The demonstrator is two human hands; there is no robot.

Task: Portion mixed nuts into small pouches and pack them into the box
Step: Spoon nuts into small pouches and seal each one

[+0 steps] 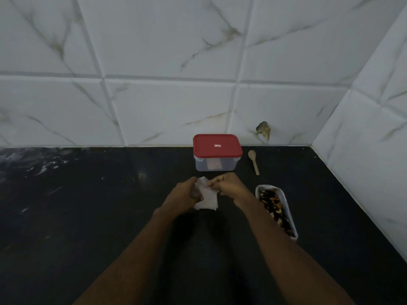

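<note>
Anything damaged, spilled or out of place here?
Yes: a jagged hole is broken in the wall tile just above the counter, behind the wooden spoon. Nothing appears spilled outside the tray.

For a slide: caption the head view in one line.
Left hand and right hand hold a white pouch over the black counter; lidded box, wooden spoon and nut tray wait nearby.

Black countertop [88,216], pale smears at far left. White veined wall tiles [167,40] behind and at right. Chipped hole [263,129] low in one tile.
</note>
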